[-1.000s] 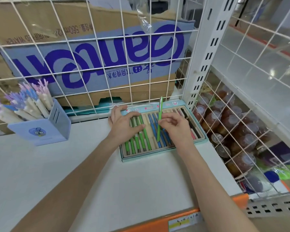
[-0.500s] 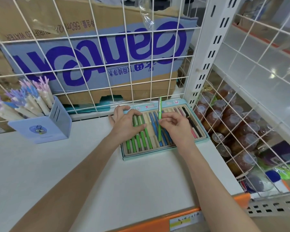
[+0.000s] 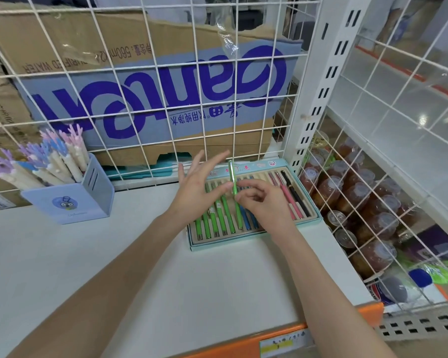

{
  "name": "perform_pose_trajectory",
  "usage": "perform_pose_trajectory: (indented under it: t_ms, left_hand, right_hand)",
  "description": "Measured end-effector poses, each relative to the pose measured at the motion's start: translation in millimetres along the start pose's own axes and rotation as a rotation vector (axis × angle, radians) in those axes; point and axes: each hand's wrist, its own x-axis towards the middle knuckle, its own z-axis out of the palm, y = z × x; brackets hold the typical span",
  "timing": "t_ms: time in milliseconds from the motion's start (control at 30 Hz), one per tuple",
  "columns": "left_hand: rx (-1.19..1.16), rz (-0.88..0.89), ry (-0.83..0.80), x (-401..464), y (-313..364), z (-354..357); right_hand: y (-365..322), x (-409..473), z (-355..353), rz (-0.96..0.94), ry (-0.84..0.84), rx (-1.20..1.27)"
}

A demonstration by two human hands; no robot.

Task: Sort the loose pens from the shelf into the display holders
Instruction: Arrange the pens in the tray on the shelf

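A flat pale-teal display tray (image 3: 248, 240) lies on the white shelf and holds rows of green pens (image 3: 219, 215), blue pens (image 3: 246, 218), pink pens (image 3: 286, 195) and a black pen (image 3: 295, 192). My right hand (image 3: 265, 202) pinches one green pen (image 3: 233, 178) over the tray's middle, its far end tilted upward. My left hand (image 3: 198, 184) hovers above the green pens with fingers spread, holding nothing.
A blue holder (image 3: 73, 200) full of coral-topped pens (image 3: 49, 161) stands at the left. A wire grid (image 3: 145, 109) backs the shelf with a cardboard box (image 3: 150, 81) behind it. Sealed drink cups (image 3: 357, 200) fill the wire basket on the right. An orange shelf edge (image 3: 282, 334) runs along the front.
My left hand has lifted off the green pens and spread its fingers. My right hand still holds the green pen, shifted slightly over the tray.
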Motion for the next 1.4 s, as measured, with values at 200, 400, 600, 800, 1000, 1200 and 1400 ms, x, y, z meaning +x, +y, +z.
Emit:
perform_pose_trajectory:
  t_ms: [200, 400, 600, 800, 1000, 1200, 1400]
  left_hand:
    - [0.114, -0.016, 0.075, 1.3, -5.9, 9.8]
    - [0.193, -0.048, 0.114, 3.5, -15.1, 16.5]
    - [0.275, -0.145, 0.029, 6.0, -18.5, 22.1]
    - [0.327, -0.224, -0.05, 11.3, -21.4, 24.3]
    - [0.34, -0.2, -0.04, 10.5, -23.8, 24.6]
    - [0.391, -0.174, -0.041, 9.4, -25.4, 25.6]
    - [0.436, -0.123, -0.016, 8.4, -29.1, 29.2]
  right_hand:
    - [5.5, -0.6, 2.9, -0.03, -0.012, -0.156]
    - [6.0, -2.3, 3.6, -0.085, -0.024, -0.289]
    - [8.4, -2.6, 5.6, -0.11, -0.006, -0.456]
    - [12.6, -2.6, 10.0, -0.149, 0.018, -0.538]
    - [14.2, -2.3, 12.0, -0.152, 0.026, -0.538]
    - [14.5, -2.5, 13.2, -0.17, 0.03, -0.577]
    - [16.3, -2.3, 11.8, -0.153, 0.02, -0.621]
